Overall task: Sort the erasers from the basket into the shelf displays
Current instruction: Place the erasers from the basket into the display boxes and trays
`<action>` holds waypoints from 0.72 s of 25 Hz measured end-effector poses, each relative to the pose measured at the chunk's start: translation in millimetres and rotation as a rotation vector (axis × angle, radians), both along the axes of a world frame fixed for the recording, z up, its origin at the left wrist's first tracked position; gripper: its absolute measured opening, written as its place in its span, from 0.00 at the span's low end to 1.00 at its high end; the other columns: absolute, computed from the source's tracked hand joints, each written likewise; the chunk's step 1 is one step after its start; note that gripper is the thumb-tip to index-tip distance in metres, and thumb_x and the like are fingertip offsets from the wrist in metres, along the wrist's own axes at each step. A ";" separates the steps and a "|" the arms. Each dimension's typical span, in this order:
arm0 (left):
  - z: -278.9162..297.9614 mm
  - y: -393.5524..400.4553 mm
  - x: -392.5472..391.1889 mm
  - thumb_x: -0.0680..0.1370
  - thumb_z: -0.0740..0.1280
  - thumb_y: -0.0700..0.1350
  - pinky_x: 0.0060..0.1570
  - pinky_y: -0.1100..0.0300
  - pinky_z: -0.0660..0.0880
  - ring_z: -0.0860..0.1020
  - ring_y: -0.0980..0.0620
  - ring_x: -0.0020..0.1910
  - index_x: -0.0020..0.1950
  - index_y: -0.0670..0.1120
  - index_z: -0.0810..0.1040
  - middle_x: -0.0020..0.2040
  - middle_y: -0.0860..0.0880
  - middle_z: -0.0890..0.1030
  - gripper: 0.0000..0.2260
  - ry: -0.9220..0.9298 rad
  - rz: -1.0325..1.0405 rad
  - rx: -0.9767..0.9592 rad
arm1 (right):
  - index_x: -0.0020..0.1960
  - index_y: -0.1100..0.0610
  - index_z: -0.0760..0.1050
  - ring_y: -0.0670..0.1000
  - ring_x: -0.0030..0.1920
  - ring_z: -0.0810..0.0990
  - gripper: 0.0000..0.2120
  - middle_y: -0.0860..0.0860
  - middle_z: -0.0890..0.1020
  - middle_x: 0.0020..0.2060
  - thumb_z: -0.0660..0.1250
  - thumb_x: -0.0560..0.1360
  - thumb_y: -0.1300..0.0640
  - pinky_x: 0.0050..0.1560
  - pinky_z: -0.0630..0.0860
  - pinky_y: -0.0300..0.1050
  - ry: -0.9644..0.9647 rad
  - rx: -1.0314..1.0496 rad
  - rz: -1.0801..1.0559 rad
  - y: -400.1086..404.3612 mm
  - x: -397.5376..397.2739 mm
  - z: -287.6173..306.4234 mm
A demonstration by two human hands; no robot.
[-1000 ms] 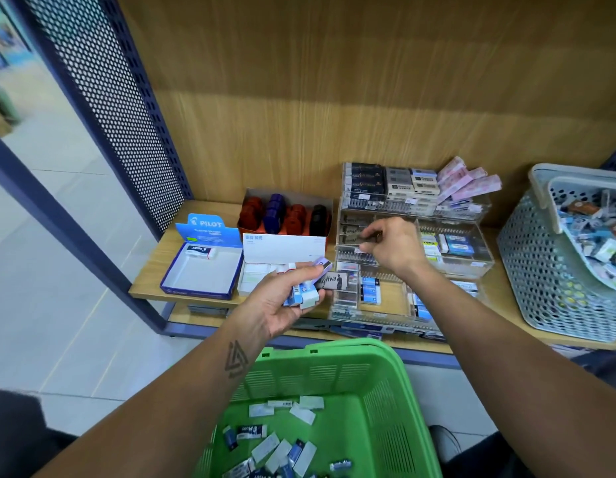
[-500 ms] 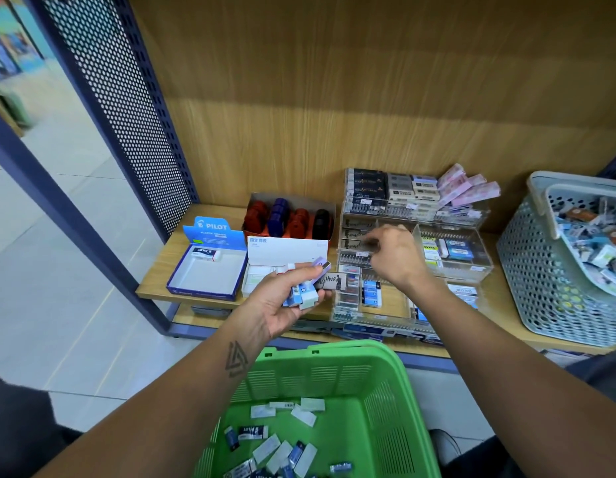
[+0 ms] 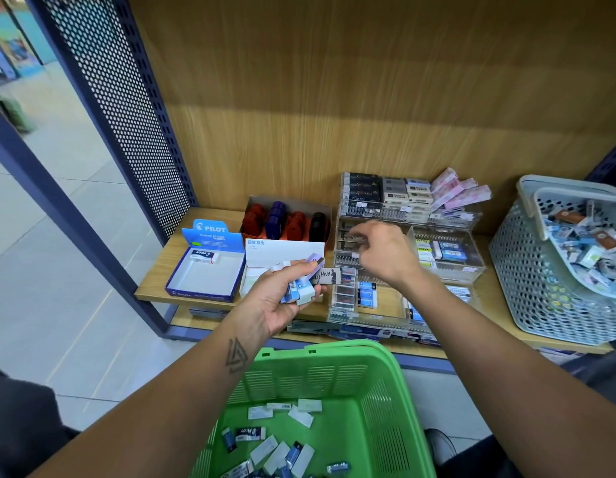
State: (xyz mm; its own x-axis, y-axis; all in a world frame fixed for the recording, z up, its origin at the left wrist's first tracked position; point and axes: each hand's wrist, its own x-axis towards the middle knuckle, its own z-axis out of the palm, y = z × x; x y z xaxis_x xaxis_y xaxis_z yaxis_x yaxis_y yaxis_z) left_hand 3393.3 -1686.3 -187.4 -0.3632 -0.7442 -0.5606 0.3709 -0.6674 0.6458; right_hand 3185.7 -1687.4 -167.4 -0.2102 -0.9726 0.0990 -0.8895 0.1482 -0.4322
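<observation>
Left hand [image 3: 278,298] grips several small paper-sleeved erasers [image 3: 301,288]; right hand [image 3: 385,251], fingers loosely curled, empty, hovers over the clear tiered acrylic display [image 3: 447,267]

"PILOT" stands on the raised flap of the blue cardboard display box [image 3: 205,267] at centre left, on the white-sleeved eraser [image 3: 204,256] inside it, and on a dark-sleeved eraser [image 3: 250,433] in the green plastic basket [image 3: 385,391] at the bottom.

right hand [image 3: 385,253]: fingers lifted off clear display [image 3: 447,270] middle tier | now loosely curled above it, apparently empty
</observation>
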 end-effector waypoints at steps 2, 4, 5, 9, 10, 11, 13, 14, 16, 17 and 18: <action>-0.3 0.8 -1.5 0.73 0.75 0.36 0.35 0.57 0.81 0.82 0.35 0.51 0.57 0.37 0.81 0.53 0.38 0.85 0.14 0.002 -0.001 0.003 | 0.70 0.56 0.74 0.57 0.56 0.81 0.30 0.57 0.79 0.64 0.60 0.70 0.71 0.58 0.79 0.51 0.001 0.020 -0.126 0.7 -16.8 -1.4; -0.1 1.7 -1.4 0.72 0.75 0.35 0.35 0.57 0.82 0.82 0.34 0.52 0.57 0.37 0.82 0.53 0.38 0.85 0.14 0.002 -0.005 0.007 | 0.72 0.57 0.72 0.56 0.51 0.82 0.31 0.59 0.77 0.66 0.57 0.71 0.72 0.53 0.80 0.49 -0.049 0.142 -0.144 4.3 -25.9 -4.6; -0.1 2.1 -1.0 0.72 0.75 0.35 0.36 0.57 0.82 0.82 0.34 0.53 0.57 0.36 0.82 0.53 0.37 0.85 0.14 0.003 -0.004 0.008 | 0.73 0.56 0.71 0.55 0.51 0.82 0.32 0.58 0.76 0.68 0.56 0.71 0.73 0.54 0.79 0.49 -0.041 0.195 -0.112 6.4 -25.2 -5.9; -1.8 2.5 -0.1 0.72 0.75 0.35 0.37 0.56 0.83 0.82 0.35 0.52 0.57 0.37 0.81 0.52 0.38 0.85 0.14 -0.011 -0.012 0.007 | 0.72 0.53 0.72 0.53 0.56 0.81 0.32 0.54 0.73 0.71 0.57 0.71 0.72 0.62 0.74 0.47 0.002 0.235 -0.045 3.7 -25.4 -13.9; -2.0 2.9 0.2 0.72 0.75 0.35 0.37 0.57 0.83 0.82 0.35 0.52 0.57 0.37 0.81 0.53 0.37 0.85 0.14 -0.017 -0.018 0.006 | 0.71 0.53 0.73 0.53 0.60 0.79 0.31 0.54 0.73 0.71 0.57 0.71 0.71 0.69 0.68 0.49 0.053 0.251 -0.033 1.7 -26.3 -16.5; -2.0 3.2 0.5 0.72 0.75 0.35 0.37 0.57 0.82 0.82 0.35 0.53 0.58 0.36 0.81 0.54 0.37 0.84 0.15 -0.021 -0.019 0.007 | 0.70 0.52 0.74 0.54 0.64 0.77 0.30 0.53 0.74 0.70 0.58 0.71 0.70 0.75 0.60 0.52 0.137 0.277 -0.018 -0.5 -27.6 -18.5; -2.6 3.0 0.4 0.72 0.75 0.35 0.36 0.57 0.82 0.82 0.35 0.54 0.58 0.36 0.81 0.54 0.37 0.84 0.16 -0.014 -0.009 0.010 | 0.67 0.53 0.77 0.54 0.66 0.74 0.27 0.53 0.74 0.67 0.59 0.71 0.67 0.78 0.49 0.61 0.312 0.292 -0.002 -1.4 -24.9 -16.2; -2.8 2.1 0.2 0.72 0.75 0.35 0.36 0.57 0.82 0.82 0.35 0.55 0.59 0.36 0.80 0.53 0.37 0.84 0.16 -0.009 -0.001 0.010 | 0.65 0.53 0.78 0.54 0.66 0.72 0.26 0.53 0.74 0.66 0.60 0.70 0.67 0.77 0.51 0.63 0.343 0.253 0.000 -1.7 -19.7 -14.2; -2.4 -0.3 -1.0 0.72 0.75 0.35 0.36 0.57 0.82 0.83 0.35 0.55 0.60 0.36 0.80 0.53 0.37 0.85 0.17 -0.002 0.023 0.002 | 0.64 0.52 0.79 0.53 0.64 0.74 0.26 0.52 0.75 0.63 0.62 0.70 0.68 0.72 0.66 0.59 0.175 0.144 0.094 -2.3 -5.2 -5.0; -2.4 -1.5 -1.8 0.72 0.76 0.35 0.36 0.57 0.82 0.83 0.36 0.54 0.61 0.36 0.79 0.53 0.38 0.85 0.18 -0.001 0.043 -0.001 | 0.64 0.53 0.79 0.53 0.60 0.77 0.25 0.52 0.77 0.61 0.62 0.70 0.70 0.67 0.72 0.55 -0.027 0.136 0.203 -2.3 2.6 0.2; -3.1 -3.1 -2.9 0.72 0.76 0.35 0.37 0.56 0.82 0.84 0.38 0.52 0.61 0.35 0.80 0.53 0.38 0.85 0.18 -0.002 0.069 -0.001 | 0.63 0.54 0.79 0.53 0.56 0.79 0.24 0.51 0.79 0.58 0.64 0.70 0.71 0.61 0.77 0.52 -0.221 0.179 0.334 -1.5 8.8 3.4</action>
